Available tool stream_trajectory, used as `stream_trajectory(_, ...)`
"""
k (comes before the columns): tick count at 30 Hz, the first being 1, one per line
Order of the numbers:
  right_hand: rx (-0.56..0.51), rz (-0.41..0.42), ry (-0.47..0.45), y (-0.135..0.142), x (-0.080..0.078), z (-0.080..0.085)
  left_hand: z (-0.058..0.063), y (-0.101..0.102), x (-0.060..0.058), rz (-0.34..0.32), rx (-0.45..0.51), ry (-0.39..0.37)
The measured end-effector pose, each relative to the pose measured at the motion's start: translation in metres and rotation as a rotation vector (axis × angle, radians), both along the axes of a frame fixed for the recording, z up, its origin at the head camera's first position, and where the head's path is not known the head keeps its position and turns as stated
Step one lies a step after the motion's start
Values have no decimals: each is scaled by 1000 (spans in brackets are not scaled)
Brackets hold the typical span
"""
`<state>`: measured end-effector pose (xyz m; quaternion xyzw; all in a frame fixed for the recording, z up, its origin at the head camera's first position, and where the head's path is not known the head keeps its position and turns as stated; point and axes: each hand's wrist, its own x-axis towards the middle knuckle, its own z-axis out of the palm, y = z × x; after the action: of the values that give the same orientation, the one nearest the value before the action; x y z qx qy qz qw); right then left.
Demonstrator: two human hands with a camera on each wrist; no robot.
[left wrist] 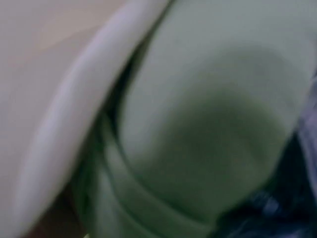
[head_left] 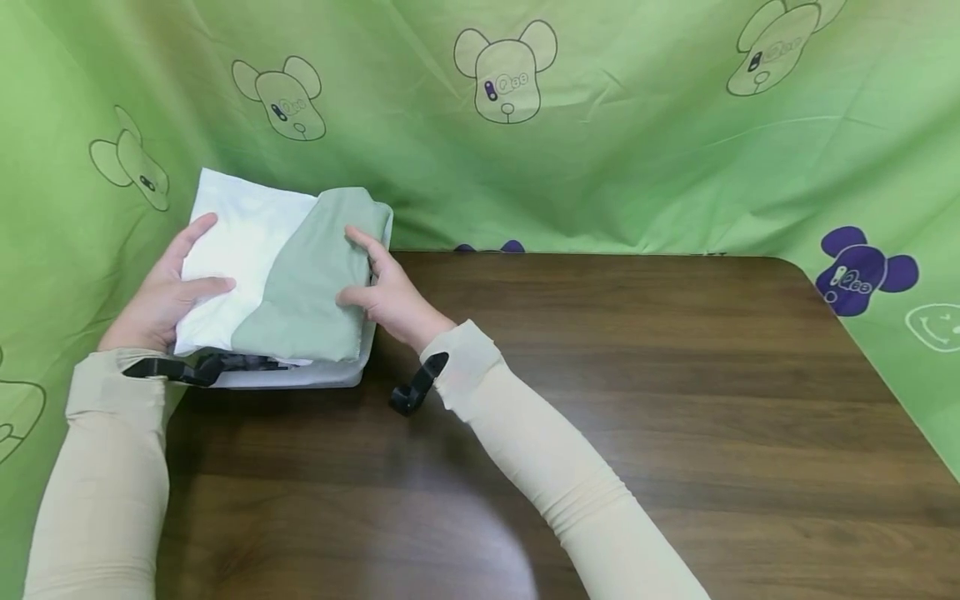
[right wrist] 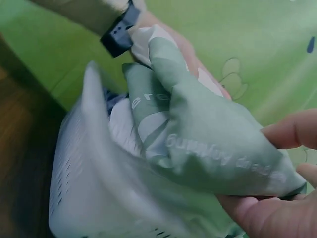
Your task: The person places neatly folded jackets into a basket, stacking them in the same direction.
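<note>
A folded white and sage-green cloth (head_left: 300,283) with pale printed lettering lies over a white plastic basket (head_left: 300,379). My left hand (head_left: 159,302) holds its white left side, thumb on top. At the green right side my right hand (head_left: 396,298) grips the edge between thumb and fingers. In the right wrist view the cloth (right wrist: 218,139) is tilted above the slotted basket wall (right wrist: 79,168), and its near corner sits between the right thumb and fingers (right wrist: 292,130). The left wrist view is blurred, with dark blue fabric (left wrist: 272,213) at the lower right.
Other fabric (right wrist: 123,124), white and dark, shows inside the basket. A brown wooden table (head_left: 600,400) extends to the right. Green printed curtain (head_left: 600,150) hangs close behind the basket and along its left. Black camera mounts (head_left: 417,385) sit at both wrists.
</note>
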<state>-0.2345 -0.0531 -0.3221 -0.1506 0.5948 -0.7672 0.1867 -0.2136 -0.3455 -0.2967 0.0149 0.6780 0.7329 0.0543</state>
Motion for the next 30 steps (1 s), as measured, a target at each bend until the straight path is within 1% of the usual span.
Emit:
stream_trajectory(2, 91, -7, 61, 0, 0, -4, -2, -4, -2, -9, -70, -18)
stream_trajectory(6, 280, -12, 174, 1, 1, -9, -8, -11, -8, -54, -283, -57)
stream_trajectory(7, 327, -14, 200, 1, 2, -10, -9, -11, -9, -70, -358, -54)
stream_trajectory(8, 379, -20, 231, 2, 3, -10, -11, -12, -11, -91, -413, -40)
stream_trajectory(10, 473, -33, 303, 2, 4, -11, -14, -13, -14, -132, -479, -13)
stream_trajectory(13, 610, -66, 419, 1, 6, -12, -16, -14, -17, -166, -527, 16)
stream_trajectory(15, 687, -83, 469, 1, 8, -13, -18, -13, -19, -176, -559, 8)
stream_trajectory(20, 849, -89, 520, 1, 12, -17, -20, -12, -23, -189, -648, 4)
stream_trajectory(26, 982, -45, 604, 1, 9, -26, -17, -8, -27, -165, -720, -19)
stream_trajectory(30, 1073, 19, 614, -1, 5, -31, -15, -4, -27, -164, -772, -57)
